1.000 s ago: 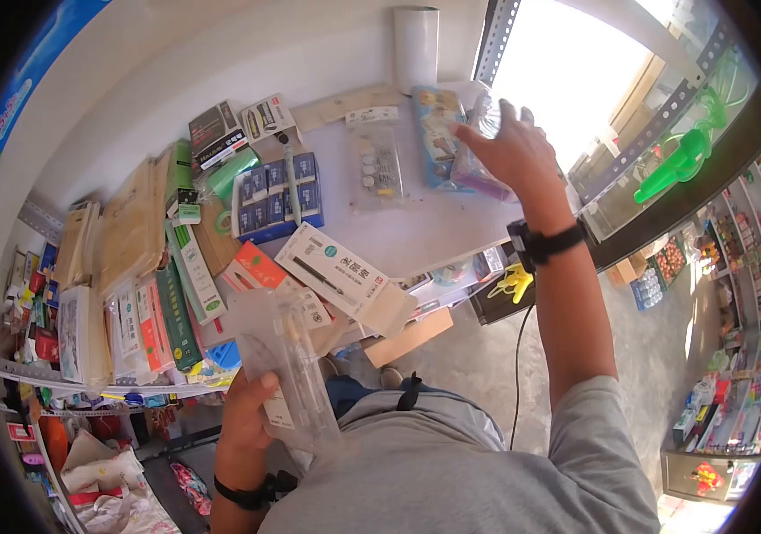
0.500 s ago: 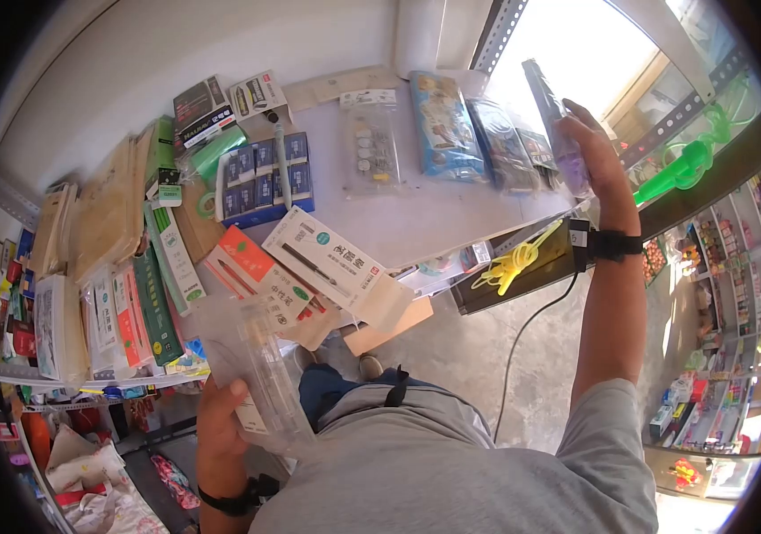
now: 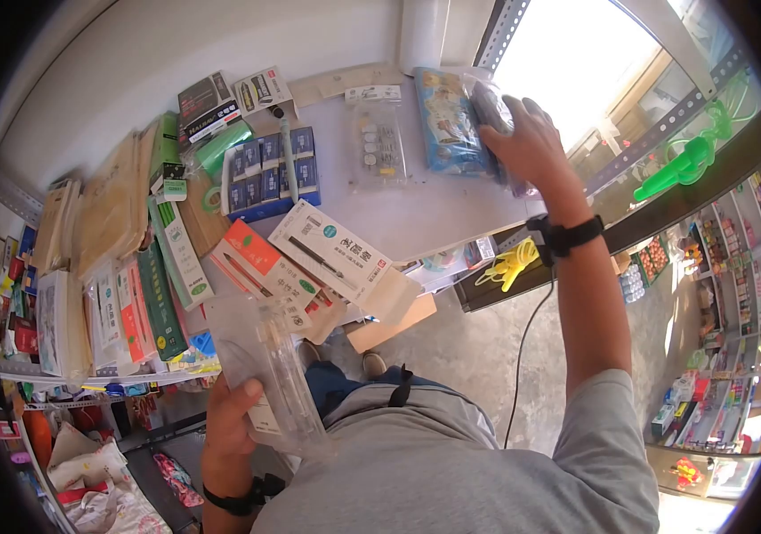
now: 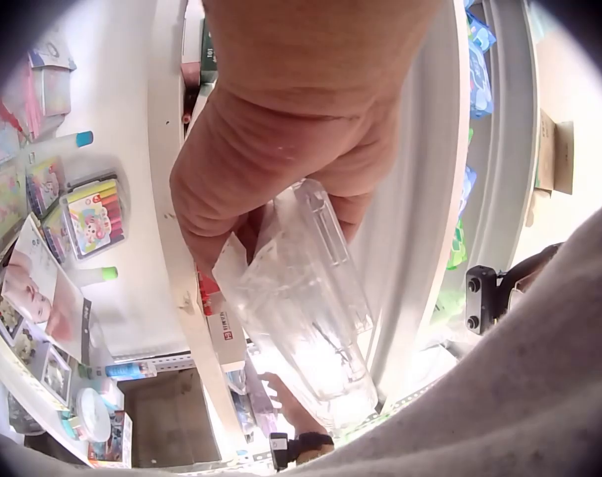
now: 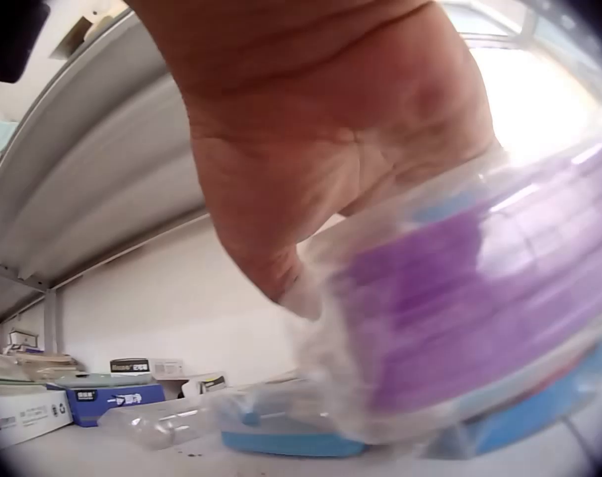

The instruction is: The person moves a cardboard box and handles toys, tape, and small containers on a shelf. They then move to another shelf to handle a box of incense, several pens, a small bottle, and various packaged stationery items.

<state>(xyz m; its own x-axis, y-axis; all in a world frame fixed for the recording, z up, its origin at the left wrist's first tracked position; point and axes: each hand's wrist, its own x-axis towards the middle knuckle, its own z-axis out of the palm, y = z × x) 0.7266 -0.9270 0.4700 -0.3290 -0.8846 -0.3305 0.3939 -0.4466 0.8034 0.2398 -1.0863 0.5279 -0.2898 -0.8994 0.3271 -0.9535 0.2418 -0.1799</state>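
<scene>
Both hands (image 3: 523,142) curled, right arm outstretched

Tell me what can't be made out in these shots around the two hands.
- Head view: right hand covers most of the purple packet.
- Right wrist view: packet print blurred, glare washes it out.
- Left wrist view: clear packet contents unreadable; left hand hides its top.

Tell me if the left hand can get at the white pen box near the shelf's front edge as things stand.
Probably not straight away: the left hand grips a clear plastic pack. The white pen box lies uncovered just beyond, so only the full hand hinders it.
</scene>
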